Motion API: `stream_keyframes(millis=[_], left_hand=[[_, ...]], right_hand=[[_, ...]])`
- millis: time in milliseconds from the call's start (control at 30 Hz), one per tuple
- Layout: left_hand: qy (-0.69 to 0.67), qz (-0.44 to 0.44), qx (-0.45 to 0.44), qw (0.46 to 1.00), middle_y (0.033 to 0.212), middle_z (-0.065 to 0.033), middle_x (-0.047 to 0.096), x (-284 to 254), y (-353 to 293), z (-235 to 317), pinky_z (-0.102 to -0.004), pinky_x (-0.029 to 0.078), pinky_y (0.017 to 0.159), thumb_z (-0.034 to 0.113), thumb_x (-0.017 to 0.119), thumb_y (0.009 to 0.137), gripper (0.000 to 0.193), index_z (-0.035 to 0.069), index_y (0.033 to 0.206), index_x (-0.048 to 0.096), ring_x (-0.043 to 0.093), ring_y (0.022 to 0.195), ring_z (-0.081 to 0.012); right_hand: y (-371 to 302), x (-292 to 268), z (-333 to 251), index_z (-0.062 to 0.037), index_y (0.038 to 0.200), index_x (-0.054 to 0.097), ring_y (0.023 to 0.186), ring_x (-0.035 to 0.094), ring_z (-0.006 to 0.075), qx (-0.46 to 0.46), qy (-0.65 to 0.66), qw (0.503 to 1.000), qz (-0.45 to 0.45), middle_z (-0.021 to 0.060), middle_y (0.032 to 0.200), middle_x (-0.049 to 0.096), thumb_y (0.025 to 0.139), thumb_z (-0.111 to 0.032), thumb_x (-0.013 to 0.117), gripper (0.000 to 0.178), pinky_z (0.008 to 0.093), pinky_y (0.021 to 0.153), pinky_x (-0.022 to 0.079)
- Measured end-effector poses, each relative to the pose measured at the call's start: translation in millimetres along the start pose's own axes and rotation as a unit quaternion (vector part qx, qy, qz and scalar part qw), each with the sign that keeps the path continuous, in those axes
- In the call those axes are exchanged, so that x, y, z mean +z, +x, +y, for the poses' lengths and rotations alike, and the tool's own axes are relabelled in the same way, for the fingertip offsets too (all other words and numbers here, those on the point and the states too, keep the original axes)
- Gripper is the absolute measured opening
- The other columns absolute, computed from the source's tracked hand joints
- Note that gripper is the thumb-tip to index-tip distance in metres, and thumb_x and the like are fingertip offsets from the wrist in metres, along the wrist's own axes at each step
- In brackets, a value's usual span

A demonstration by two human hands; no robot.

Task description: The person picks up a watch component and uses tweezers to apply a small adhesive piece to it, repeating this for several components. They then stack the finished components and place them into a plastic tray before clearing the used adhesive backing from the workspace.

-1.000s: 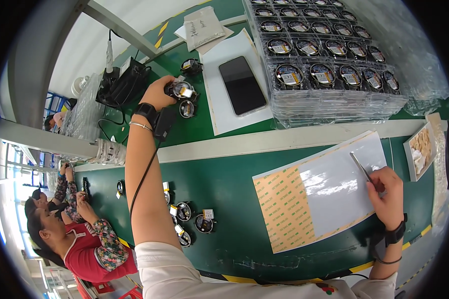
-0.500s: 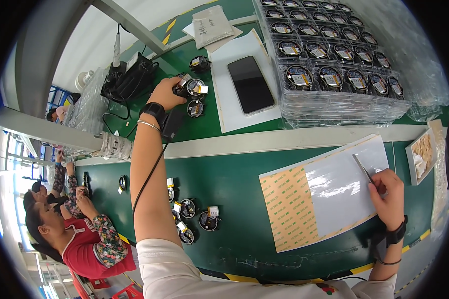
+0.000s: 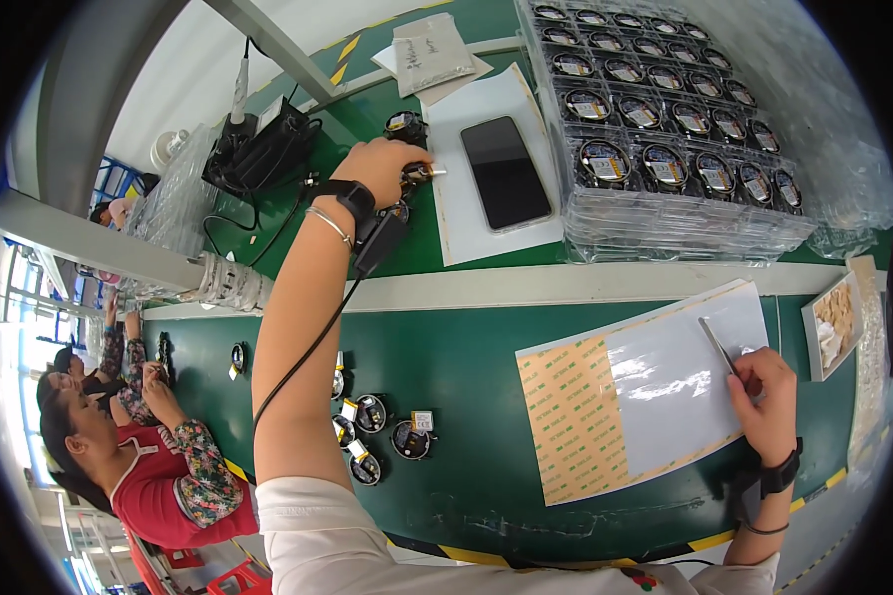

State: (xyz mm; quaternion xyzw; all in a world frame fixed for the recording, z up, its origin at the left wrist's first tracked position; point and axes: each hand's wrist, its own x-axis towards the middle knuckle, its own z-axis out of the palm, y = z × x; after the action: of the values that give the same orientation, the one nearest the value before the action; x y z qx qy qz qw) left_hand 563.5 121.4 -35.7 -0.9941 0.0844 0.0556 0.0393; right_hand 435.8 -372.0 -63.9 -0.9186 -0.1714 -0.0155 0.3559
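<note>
My left hand (image 3: 382,169) reaches to the raised back shelf, its fingers closed on a small round black electronic module (image 3: 416,175) with a pale tab. The hand partly hides this module and another round module (image 3: 399,210) below it. Just beyond the fingers lies a further black module (image 3: 404,125). My right hand (image 3: 767,399) is closed round slim metal tweezers (image 3: 714,342), their tip pointing up and left over a sheet (image 3: 577,421) of white film and yellow-patterned backing. Several round modules (image 3: 369,413) with battery-like tabs lie on the green bench beside my left forearm.
A black phone (image 3: 506,171) rests on white paper right of my left hand. Stacked clear trays (image 3: 665,233) hold several round modules. At far right stands a small box (image 3: 831,327). A black device with cables (image 3: 258,154) sits at left; a person in red (image 3: 174,486) works beyond.
My left hand has moved right across the shelf modules, and its fingers now close on the one with the pale tab, which looks tilted. My right hand keeps the tweezers almost in place.
</note>
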Motion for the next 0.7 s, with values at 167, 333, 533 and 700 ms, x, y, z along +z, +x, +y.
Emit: stream_keyframes(millis=[167,333,533,700], left_hand=[[0.02,-0.018,-0.023,0.999,0.108,-0.01,0.062,-3,6,4,-0.0368,0.042,0.093,0.002,0.064,0.066,0.048,0.013,0.113,0.061,0.053,0.107,-0.0288],[-0.016,-0.038,-0.055,0.998,0.1,-0.0113,0.064,-9,10,19,-0.0356,0.046,0.086,0.019,0.074,0.064,0.047,0.007,0.108,0.063,0.058,0.097,-0.0286],[-0.063,-0.052,-0.05,0.995,0.091,-0.0126,0.065,-11,21,27,-0.0336,0.048,0.081,0.028,0.076,0.066,0.047,0.0,0.101,0.063,0.061,0.084,-0.0268],[-0.164,0.121,-0.036,0.978,0.09,-0.0127,0.065,-32,27,-5,-0.0331,0.048,0.079,0.028,0.075,0.068,0.044,0.0,0.101,0.063,0.061,0.085,-0.0263]], right_hand=[[0,-1,-3,0.0008,0.075,0.053,0.056,0.047,0.0163,-0.001,-0.001,1.0,-0.01,0.0081,0.069,0.049,0.07,0.005,0.061,0.01,0.0254,0.05,0.038],[-1,-2,-3,0.0006,0.075,0.053,0.056,0.047,0.0174,-0.003,-0.002,1.0,-0.01,0.0084,0.069,0.049,0.07,0.005,0.061,0.011,0.0259,0.05,0.038],[2,-2,-3,0.0005,0.075,0.053,0.056,0.047,0.0177,-0.007,-0.007,1.0,-0.007,0.0084,0.068,0.049,0.069,0.005,0.061,0.011,0.0263,0.05,0.038],[0,-2,-1,0.0006,0.075,0.053,0.056,0.047,0.0176,0.006,-0.001,1.0,-0.002,0.0082,0.068,0.048,0.069,0.005,0.061,0.011,0.0263,0.05,0.038]])
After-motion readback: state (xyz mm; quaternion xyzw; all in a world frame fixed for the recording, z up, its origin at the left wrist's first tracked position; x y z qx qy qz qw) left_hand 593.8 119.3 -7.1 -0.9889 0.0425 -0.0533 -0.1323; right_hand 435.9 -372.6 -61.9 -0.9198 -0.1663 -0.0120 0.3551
